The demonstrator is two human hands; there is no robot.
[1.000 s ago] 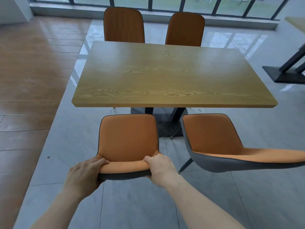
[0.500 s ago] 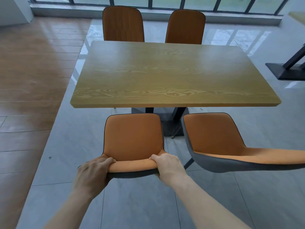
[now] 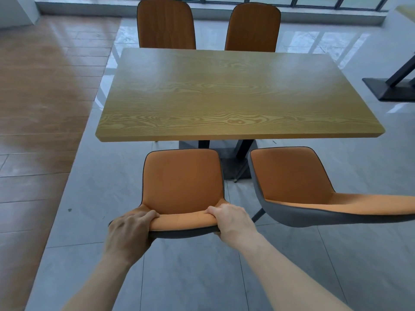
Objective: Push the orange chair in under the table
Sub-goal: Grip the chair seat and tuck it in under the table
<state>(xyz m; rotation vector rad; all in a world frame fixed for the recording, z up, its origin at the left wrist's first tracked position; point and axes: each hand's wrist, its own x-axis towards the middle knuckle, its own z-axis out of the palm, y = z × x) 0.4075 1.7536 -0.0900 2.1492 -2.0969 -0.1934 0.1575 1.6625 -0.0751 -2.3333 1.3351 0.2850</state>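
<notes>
open floor left, second chair (image 3: 292, 176) close right, table (image 3: 235, 97) ahead

The table (image 3: 238, 93) top is grained wood with a soft sheen; the orange chair (image 3: 183, 178) looks matt, leather-like.

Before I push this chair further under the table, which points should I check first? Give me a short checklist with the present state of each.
1. Left hand grips the backrest top of the held orange chair: ok.
2. Right hand grips the same edge: ok.
3. Seat front has reached the table edge: not ok, floor shows between them.
4. Side gap to the neighbouring chair: ok, narrow.
5. Chair legs clear of the table base: cannot tell, legs hidden.
</notes>
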